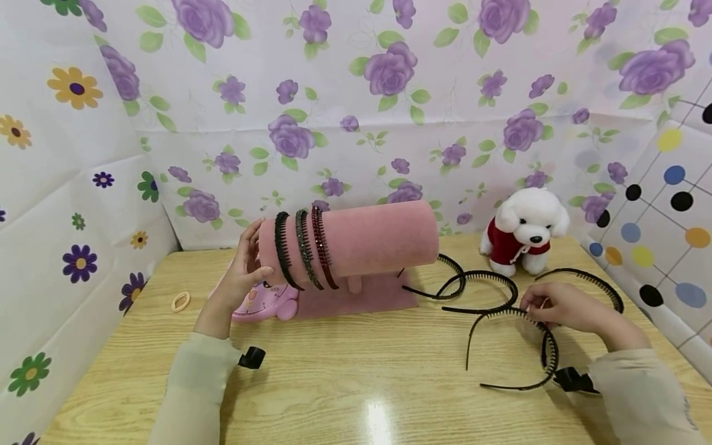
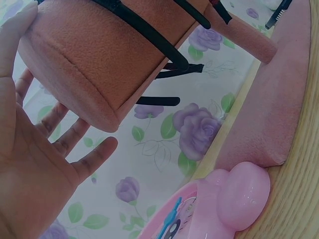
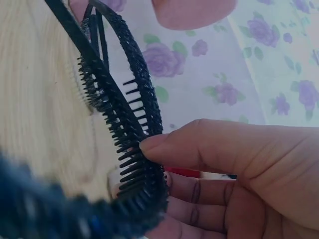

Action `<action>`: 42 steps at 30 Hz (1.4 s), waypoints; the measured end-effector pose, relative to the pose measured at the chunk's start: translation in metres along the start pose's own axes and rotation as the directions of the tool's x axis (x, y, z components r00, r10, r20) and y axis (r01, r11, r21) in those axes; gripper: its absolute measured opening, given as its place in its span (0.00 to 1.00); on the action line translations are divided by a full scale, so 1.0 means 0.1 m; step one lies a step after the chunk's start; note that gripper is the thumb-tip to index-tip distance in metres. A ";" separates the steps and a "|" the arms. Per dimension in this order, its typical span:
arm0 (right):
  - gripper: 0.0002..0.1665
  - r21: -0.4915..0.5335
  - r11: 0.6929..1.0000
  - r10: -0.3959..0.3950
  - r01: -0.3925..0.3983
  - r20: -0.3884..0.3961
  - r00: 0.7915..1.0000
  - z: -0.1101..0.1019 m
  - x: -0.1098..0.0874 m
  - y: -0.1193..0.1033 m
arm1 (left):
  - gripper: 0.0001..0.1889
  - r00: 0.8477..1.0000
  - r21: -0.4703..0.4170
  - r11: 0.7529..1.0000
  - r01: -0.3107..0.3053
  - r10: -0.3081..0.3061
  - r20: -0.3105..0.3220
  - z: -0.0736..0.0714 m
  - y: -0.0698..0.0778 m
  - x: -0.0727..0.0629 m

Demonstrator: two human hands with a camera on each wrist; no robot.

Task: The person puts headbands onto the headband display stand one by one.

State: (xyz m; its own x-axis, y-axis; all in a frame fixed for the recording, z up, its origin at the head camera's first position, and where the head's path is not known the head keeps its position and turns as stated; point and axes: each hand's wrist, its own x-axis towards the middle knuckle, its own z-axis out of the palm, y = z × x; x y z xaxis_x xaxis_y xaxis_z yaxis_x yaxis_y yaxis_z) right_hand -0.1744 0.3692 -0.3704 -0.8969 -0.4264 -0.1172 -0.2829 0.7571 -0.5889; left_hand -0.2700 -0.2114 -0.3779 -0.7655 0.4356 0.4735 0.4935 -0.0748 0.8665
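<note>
A pink roll-shaped headband stand (image 1: pixel 378 238) carries three headbands near its left end: a black one (image 1: pixel 280 250), a greenish glittery one (image 1: pixel 305 250) and a red glittery one (image 1: pixel 321 247). Against that left end rests my left hand (image 1: pixel 239 275), its fingers spread and fairly straight round the edge (image 2: pixel 40 164). On the right, my right hand (image 1: pixel 567 309) pinches a black toothed headband (image 3: pixel 132 154) between thumb and fingers, over the table. Its comb teeth and sparkly outer side show in the right wrist view. Another black headband (image 1: pixel 517 388) overlaps it below.
More black headbands (image 1: pixel 484 309) lie between the stand and my right hand, and one (image 1: pixel 601 281) lies behind it. A white toy dog (image 1: pixel 531 225) in red stands at the back right. Beside the stand's base is a pink clock (image 1: pixel 269 306); a beige ring-shaped item (image 1: pixel 180 301) lies left.
</note>
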 end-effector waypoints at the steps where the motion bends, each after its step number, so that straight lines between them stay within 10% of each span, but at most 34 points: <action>1: 0.05 -0.011 1.000 -0.013 0.013 -0.008 1.000 0.00 -0.01 -0.01 | 0.44 1.000 0.001 1.000 0.000 0.000 0.000 0.00 0.00 0.00; 34: 0.06 -0.220 0.958 -0.184 0.183 0.018 0.983 -0.32 0.11 -0.71 | 0.45 1.000 0.005 1.000 -0.009 0.009 0.006 -0.01 -0.02 0.01; 42: 0.04 -0.336 0.908 -0.286 0.251 -0.058 0.956 -0.41 0.17 -0.90 | 0.45 1.000 0.007 1.000 -0.016 0.016 0.008 -0.01 -0.01 0.00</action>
State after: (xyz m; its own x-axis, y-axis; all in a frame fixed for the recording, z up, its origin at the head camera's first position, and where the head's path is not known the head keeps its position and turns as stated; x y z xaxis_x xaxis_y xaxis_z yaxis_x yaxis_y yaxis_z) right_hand -0.1786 0.3144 -0.2868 -0.7966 -0.5957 0.1026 -0.5962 0.7465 -0.2955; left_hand -0.2713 -0.2121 -0.3784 -0.7544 0.4412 0.4861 0.5087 -0.0751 0.8576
